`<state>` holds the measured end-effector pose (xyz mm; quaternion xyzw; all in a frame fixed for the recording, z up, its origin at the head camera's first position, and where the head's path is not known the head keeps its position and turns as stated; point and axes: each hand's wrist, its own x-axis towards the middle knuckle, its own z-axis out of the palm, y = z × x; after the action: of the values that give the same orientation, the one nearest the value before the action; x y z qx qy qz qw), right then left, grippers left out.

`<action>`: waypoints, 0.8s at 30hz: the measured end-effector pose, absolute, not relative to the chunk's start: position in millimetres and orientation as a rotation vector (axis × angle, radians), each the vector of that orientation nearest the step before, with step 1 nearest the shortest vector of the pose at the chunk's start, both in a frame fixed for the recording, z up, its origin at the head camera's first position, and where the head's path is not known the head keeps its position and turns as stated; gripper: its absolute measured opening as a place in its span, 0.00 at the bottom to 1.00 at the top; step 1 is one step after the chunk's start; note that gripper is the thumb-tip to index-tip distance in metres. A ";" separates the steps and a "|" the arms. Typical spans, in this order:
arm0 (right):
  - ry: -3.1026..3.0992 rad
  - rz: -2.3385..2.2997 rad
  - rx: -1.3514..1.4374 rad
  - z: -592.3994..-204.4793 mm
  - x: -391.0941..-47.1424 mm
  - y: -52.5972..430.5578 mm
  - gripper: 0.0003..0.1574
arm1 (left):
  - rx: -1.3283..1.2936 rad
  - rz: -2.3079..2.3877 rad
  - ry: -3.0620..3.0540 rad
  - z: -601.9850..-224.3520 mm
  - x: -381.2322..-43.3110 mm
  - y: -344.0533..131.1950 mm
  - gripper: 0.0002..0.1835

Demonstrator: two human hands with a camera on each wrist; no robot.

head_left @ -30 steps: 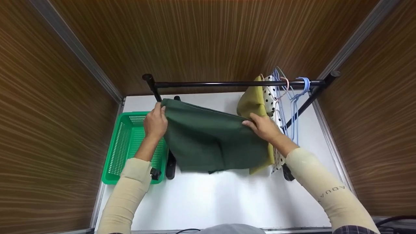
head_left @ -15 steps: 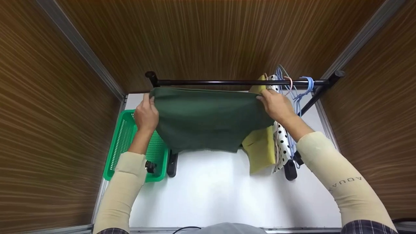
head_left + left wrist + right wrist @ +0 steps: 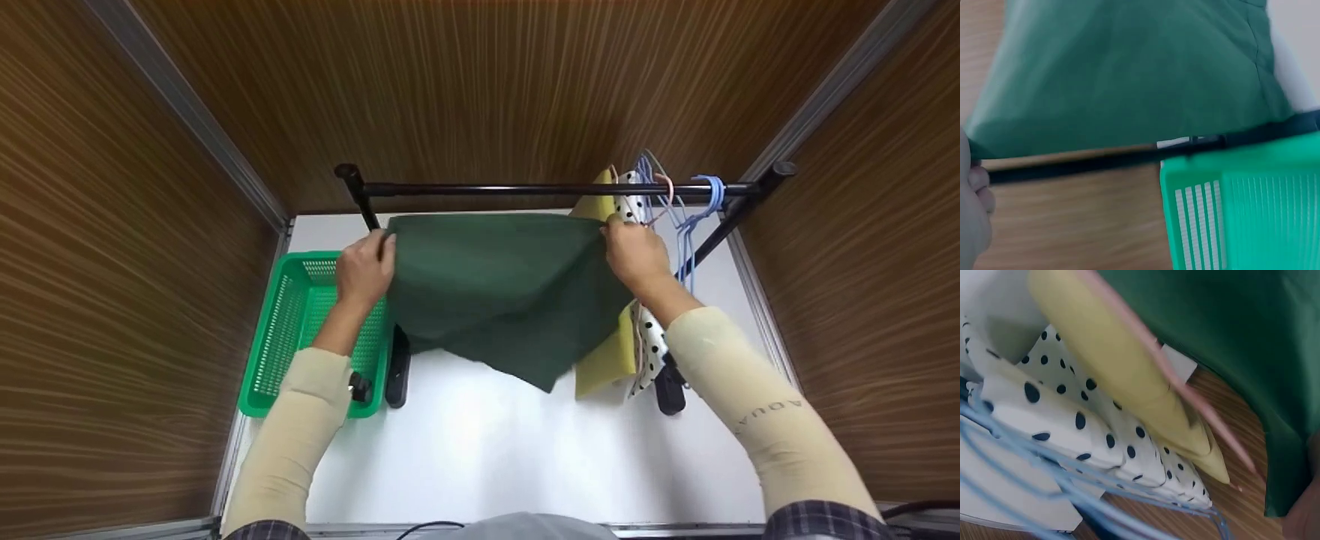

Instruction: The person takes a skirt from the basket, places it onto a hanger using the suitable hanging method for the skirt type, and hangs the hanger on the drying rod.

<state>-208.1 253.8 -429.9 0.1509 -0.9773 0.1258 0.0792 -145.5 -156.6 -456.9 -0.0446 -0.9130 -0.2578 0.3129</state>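
A dark green cloth (image 3: 495,285) is stretched between both hands in front of the black rack, its lower edge hanging unevenly. My left hand (image 3: 364,270) pinches its upper left corner, close to the left post. At the upper right corner, my right hand (image 3: 637,251) grips the cloth beside the hung pieces. In the left wrist view the green cloth (image 3: 1129,79) fills the upper part, with part of the left hand (image 3: 972,202) at the edge. The right wrist view has the green cloth (image 3: 1241,337) next to the yellow cloth (image 3: 1123,365).
A black rail (image 3: 487,190) spans the back. On its right hang a yellow cloth (image 3: 607,367), a white cloth with black dots (image 3: 651,337) and several blue hangers (image 3: 686,232). A green basket (image 3: 262,352) stands at the left on the white table (image 3: 480,457).
The green cloth rose toward the rail and spread out, then came slightly lower, its bottom swinging to the right. My left hand went left and up, then back right and down; both keep hold.
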 end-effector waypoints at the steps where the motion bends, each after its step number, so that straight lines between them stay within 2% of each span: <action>1: -2.942 0.357 0.413 -431.4 -207.9 248.5 0.11 | -0.110 -0.699 -2.414 -458.4 -148.7 -149.6 0.11; 3: -2.971 0.364 0.361 -434.6 -208.1 238.5 0.12 | -0.057 -0.787 -2.430 -462.3 -155.3 -135.4 0.11; 6: -3.029 0.597 0.249 -440.2 -211.4 229.3 0.25 | 0.022 -0.967 -2.482 -470.8 -164.0 -116.0 0.11; 9: -2.981 0.969 0.070 -451.5 -213.9 226.7 0.40 | 0.022 -1.154 -2.604 -483.3 -164.6 -100.5 0.22; 12: -2.948 1.154 0.032 -468.8 -206.8 227.4 0.45 | -0.096 -1.249 -2.731 -500.8 -154.2 -90.2 0.32; 14: -2.945 1.155 0.129 -481.9 -196.7 226.6 0.43 | -0.162 -1.237 -2.778 -512.9 -144.5 -85.9 0.30; 20: -2.896 0.947 0.431 -522.6 -156.2 214.7 0.19 | -0.251 -1.167 -2.895 -543.4 -119.5 -75.0 0.18; 24: -2.959 0.826 0.599 -552.3 -128.4 207.4 0.14 | -0.298 -1.162 -3.019 -563.7 -102.2 -63.0 0.16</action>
<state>-128.4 207.4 -552.3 0.1915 -0.9453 0.2640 0.0057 -102.2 -63.0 -563.7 -0.0916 -0.9280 -0.3573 -0.0534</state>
